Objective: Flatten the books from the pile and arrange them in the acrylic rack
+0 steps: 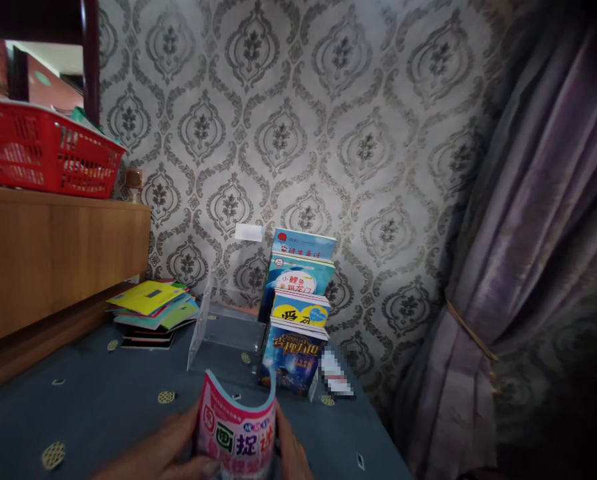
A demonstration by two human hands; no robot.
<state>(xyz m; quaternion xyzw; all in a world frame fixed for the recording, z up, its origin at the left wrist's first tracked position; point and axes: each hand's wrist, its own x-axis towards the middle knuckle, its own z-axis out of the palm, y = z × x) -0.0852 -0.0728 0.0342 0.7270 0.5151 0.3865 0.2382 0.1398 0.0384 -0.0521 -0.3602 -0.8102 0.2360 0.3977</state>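
Note:
Between my two hands, a pink book (236,433) with Chinese characters on its cover stands upright and bends inward along its top edge. My left hand (178,447) grips its left side, the thumb lying across the front cover; it is slightly blurred. Along the right edge, my right hand (291,443) holds the book with its fingers closed on the side. Just beyond is a clear stepped rack (198,333). Its right half bears several upright books, with a dark blue book (293,363) in front and a light blue book (306,243) at the back.
A stack of thin books (151,300) lies at the left, beside a wooden cabinet (63,260) topped by a red plastic basket (23,150). A pixelated item (336,373) lies right of the rack. The table (103,413) ends near a tied purple curtain (518,233).

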